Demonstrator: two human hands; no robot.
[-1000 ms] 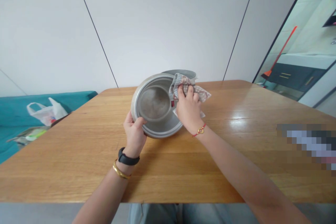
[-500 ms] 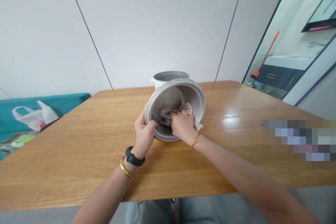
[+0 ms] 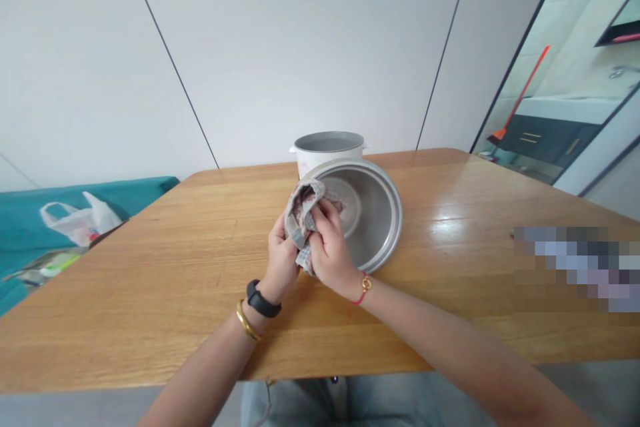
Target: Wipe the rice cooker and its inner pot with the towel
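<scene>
A grey metal inner pot is tilted on the table with its mouth facing me. My left hand grips its left rim; the cloth hides part of those fingers and the rim. Bunched in my right hand is a grey and pinkish patterned cloth, pressed around the pot's left rim. My two hands are close together there. Right behind the pot stands a white rice cooker body, with a grey interior and small side handles.
The wooden table ends at a pale panelled wall. A blurred-out patch covers something on the right. Beyond the left edge, a white plastic bag rests on a teal seat. An orange broom leans in the doorway at right.
My right hand and the cloth have moved left, from inside the pot to its left rim beside my left hand. The pot's mouth has shifted slightly right and down.
</scene>
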